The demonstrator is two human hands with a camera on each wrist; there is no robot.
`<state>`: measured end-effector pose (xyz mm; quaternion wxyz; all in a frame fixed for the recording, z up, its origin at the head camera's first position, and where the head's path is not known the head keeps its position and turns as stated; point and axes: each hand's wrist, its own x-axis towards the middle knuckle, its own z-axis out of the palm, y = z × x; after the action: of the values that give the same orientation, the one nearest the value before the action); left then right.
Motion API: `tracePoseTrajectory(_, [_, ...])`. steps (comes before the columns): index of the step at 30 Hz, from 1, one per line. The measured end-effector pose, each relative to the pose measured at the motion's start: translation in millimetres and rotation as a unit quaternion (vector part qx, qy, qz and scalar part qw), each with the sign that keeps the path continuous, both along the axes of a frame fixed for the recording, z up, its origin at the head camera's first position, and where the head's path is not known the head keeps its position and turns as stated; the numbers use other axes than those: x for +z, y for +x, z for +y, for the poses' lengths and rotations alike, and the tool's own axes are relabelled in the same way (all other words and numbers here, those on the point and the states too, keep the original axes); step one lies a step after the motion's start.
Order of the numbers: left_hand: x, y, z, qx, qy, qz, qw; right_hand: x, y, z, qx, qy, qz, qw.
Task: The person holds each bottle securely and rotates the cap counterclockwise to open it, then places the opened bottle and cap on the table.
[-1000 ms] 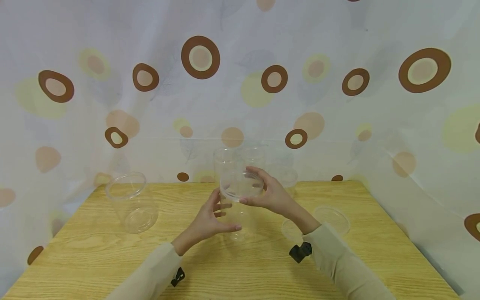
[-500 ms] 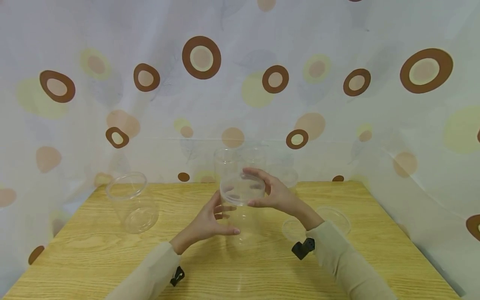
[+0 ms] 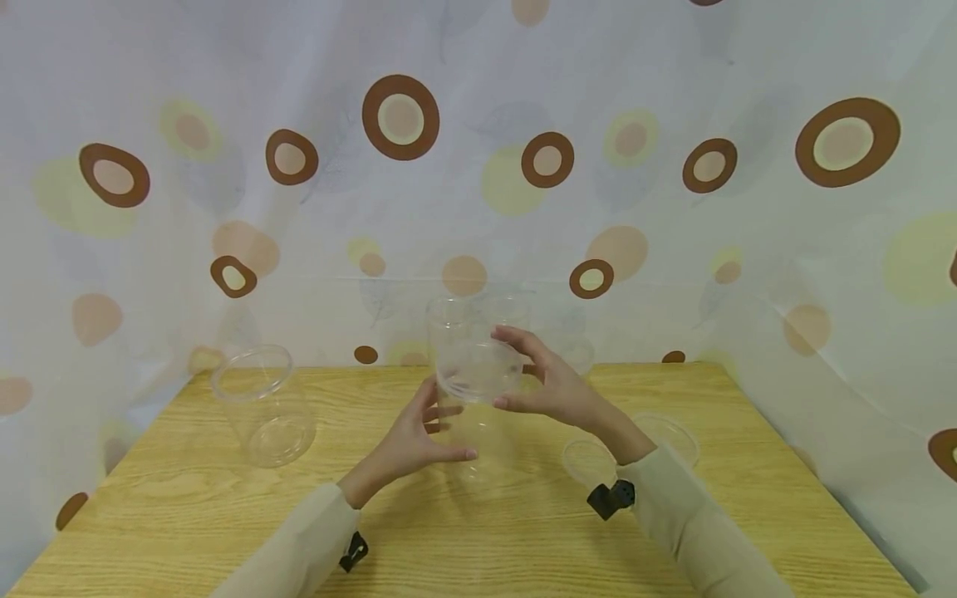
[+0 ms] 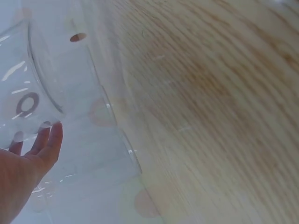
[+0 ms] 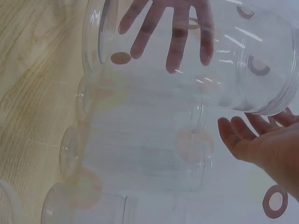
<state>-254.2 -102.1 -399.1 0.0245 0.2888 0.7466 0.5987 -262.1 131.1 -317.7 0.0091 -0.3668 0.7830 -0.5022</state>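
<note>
- From where I stand, the clear jar (image 3: 482,419) is roughly upright between the hands at mid-table; I can't tell whether its base touches the table (image 3: 419,552).
- The left hand (image 3: 406,440) wraps its side, thumb on the near face, fingers spread around the far one. That wall looks smooth and slick, so a loose grip could let the jar slide down through the fingers.
- The right hand (image 3: 557,389) curves partway around the top rim (image 3: 447,384), thumb near, fingers beyond. Whether that ring is a separate lid I can't make out. If it is, a push on one side only might seat it crooked.
- A hard squeeze or twist up there, with the left hand not matching it, could turn or tip the whole jar.
- Close behind stand more clear containers (image 5: 138,156). Being see-through, they'd be easy to misjudge, and a jar pushed back might knock one over.
- The right sleeve (image 3: 684,511) and its black camera (image 3: 611,498) sit over or near two clear lids, one nearer (image 3: 588,462), one farther (image 3: 673,429); a low forearm could sweep them aside.
- The jar off to the left (image 3: 262,407) seems well out of harm's way.
</note>
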Motion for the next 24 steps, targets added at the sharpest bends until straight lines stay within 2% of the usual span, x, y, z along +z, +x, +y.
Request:
tracePoseTrajectory(6, [-1.3,-0.7,0.9,0.02,0.0,-0.001,0.9998,-1.7,9.8,-8.1,-0.093,0.006,0.028,0.9953])
tracePoseTrajectory(11, [-0.3,0.5,1.6,0.026,-0.006,-0.001,0.9996,-5.3,10.2,-11.0,-0.122,0.018,0.042,0.9915])
tracePoseTrajectory(14, [-0.1,1.1,1.3,0.028,-0.011,-0.004,0.9995,-6.4,8.7,-11.4,-0.124,0.023,0.042,0.9912])
tracePoseTrajectory(18, [-0.7,0.8,0.3,0.026,-0.018,-0.007,0.9995,-5.6,5.1,-8.5,-0.107,0.033,0.027,0.9934])
tracePoseTrajectory(19, [2.1,2.9,0.3,0.024,-0.017,-0.009,0.9995,-5.4,3.1,-6.7,-0.094,0.035,0.02,0.9947])
tracePoseTrajectory(24, [3.1,4.1,-2.4,0.0,-0.017,-0.012,0.9998,-0.9,-7.0,4.3,0.009,0.037,-0.037,0.9986])
